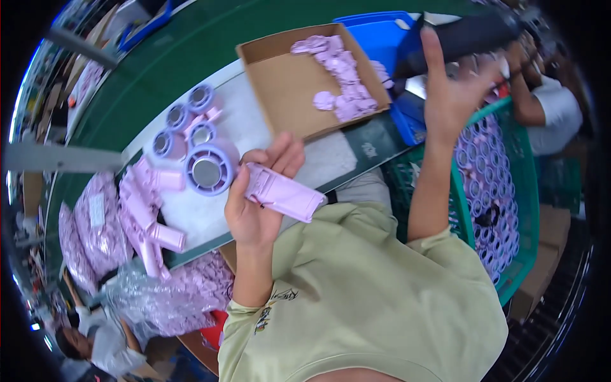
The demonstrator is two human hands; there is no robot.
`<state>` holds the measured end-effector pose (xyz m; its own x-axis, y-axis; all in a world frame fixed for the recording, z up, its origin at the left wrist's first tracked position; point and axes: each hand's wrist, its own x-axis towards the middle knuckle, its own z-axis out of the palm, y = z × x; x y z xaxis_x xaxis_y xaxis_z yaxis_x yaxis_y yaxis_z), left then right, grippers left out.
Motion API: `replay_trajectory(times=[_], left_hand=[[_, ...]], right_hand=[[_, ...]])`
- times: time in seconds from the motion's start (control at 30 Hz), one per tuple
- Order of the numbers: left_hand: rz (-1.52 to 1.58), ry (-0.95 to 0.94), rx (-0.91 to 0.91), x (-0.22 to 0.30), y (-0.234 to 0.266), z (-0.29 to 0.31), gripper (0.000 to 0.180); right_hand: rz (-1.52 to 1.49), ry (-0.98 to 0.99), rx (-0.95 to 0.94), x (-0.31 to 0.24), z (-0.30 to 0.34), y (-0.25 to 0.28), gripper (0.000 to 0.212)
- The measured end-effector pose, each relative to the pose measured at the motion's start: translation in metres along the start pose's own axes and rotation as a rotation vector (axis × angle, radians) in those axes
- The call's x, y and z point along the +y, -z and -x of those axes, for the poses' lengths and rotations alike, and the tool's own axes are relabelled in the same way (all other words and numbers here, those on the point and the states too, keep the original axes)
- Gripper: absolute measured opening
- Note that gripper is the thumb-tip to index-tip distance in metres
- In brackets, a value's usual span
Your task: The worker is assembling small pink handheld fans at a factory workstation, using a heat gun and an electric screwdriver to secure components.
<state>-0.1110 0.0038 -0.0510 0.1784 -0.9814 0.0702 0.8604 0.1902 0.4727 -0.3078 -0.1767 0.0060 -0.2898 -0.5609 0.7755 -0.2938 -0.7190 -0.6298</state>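
Observation:
My left hand (258,204) holds a long pink plastic handle shell (283,194). Its palm is turned up, with the thumb and fingers around the near end of the shell. Just left of it stand lilac cylindrical housings with round metallic mesh centres, the nearest one (207,170) almost at my fingers. Out to the right, my right hand (449,95) is raised with thumb stretched up and fingers apart, partly blurred. Nothing shows in its grasp. A dark cylindrical object (468,39), blurred, lies just beyond it.
A cardboard box (280,89) holds small pink pieces at the back. Behind it sits a blue bin (375,28). More pink shells (143,204) and plastic-wrapped bundles (102,223) lie left. A green crate (519,254) full of lilac housings stands right. Other people work at both sides.

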Motion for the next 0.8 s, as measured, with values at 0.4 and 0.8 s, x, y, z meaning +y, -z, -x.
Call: replay_trajectory(times=[0.4, 0.8], left_hand=[[0.088, 0.294, -0.028, -0.009, -0.002, 0.02, 0.021], [-0.204, 0.433, 0.182, -0.028, -0.022, 0.01, 0.023]], right_hand=[[-0.502, -0.025, 0.125, 0.005, -0.03, 0.054, 0.018], [-0.265, -0.22, 0.068, -0.011, -0.013, 0.048, 0.014]])
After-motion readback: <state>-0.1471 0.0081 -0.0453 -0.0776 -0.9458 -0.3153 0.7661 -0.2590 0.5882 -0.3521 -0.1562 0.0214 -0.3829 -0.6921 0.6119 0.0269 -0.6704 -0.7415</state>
